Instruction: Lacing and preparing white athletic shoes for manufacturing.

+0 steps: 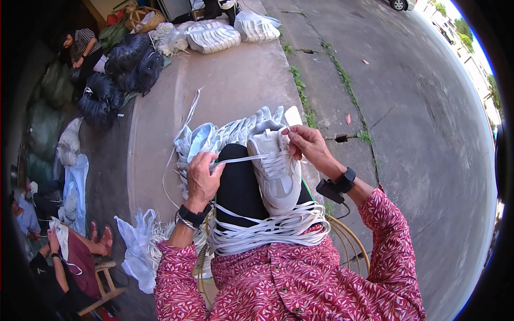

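A white and light grey sneaker [279,186] rests on my lap against my black-clad leg, toe toward me and laces partly threaded. My left hand [202,179] is closed on a flat white shoelace [240,160], drawn out sideways from the shoe's eyelets. At the shoe's upper right edge, by the collar and top eyelets, my right hand [311,148] is pinched; the lace end between its fingertips is hard to make out. A thick bundle of loose white laces [267,232] lies across my lap, below the toe.
Just beyond my knees, a row of similar shoes [241,127] lies on the concrete ledge. Bagged shoes [214,37] and black bags [131,61] stand farther off. A clear plastic bag [138,249] is at my left, with seated people beyond. Grass-lined pavement [417,134] stretches right.
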Motion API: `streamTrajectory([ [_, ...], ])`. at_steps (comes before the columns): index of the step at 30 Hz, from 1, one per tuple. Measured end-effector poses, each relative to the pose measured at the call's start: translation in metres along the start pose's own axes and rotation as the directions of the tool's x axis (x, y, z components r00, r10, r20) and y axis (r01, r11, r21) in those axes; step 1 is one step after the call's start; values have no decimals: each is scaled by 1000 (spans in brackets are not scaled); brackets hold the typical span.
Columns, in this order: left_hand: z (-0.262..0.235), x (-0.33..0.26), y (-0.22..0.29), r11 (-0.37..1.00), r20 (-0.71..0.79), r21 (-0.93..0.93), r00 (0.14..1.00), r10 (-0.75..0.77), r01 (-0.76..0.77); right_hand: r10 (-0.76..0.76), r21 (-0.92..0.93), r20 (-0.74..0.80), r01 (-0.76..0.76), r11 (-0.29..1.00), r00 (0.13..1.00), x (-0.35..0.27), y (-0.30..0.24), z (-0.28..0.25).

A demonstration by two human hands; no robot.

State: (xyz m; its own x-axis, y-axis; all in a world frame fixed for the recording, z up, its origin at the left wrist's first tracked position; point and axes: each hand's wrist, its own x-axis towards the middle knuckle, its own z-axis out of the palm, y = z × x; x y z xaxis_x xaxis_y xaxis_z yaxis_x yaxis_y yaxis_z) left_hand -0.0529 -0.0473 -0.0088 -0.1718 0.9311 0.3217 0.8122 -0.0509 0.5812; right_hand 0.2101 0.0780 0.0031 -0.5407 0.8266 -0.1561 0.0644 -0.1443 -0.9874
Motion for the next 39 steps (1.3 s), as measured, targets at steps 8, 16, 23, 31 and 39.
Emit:
streamTrajectory([
  [8,56,22,80,934,110,1,928,356,-358,91,125,-65,-83,989,994,-25,11,5],
  [16,70,27,97,913,172,87,909,380,-398,42,1,-35,-42,999,998,-40,20,11],
  [23,65,42,90,978,377,-195,926,8,71,-2,-27,-90,0,1000,996,-36,23,19],
  [31,34,39,69,803,664,-455,747,18,386,-84,-96,-97,75,993,992,-35,31,21],
  [39,34,31,52,568,525,-641,834,-167,517,-287,-277,-38,266,924,957,-33,24,20],
])
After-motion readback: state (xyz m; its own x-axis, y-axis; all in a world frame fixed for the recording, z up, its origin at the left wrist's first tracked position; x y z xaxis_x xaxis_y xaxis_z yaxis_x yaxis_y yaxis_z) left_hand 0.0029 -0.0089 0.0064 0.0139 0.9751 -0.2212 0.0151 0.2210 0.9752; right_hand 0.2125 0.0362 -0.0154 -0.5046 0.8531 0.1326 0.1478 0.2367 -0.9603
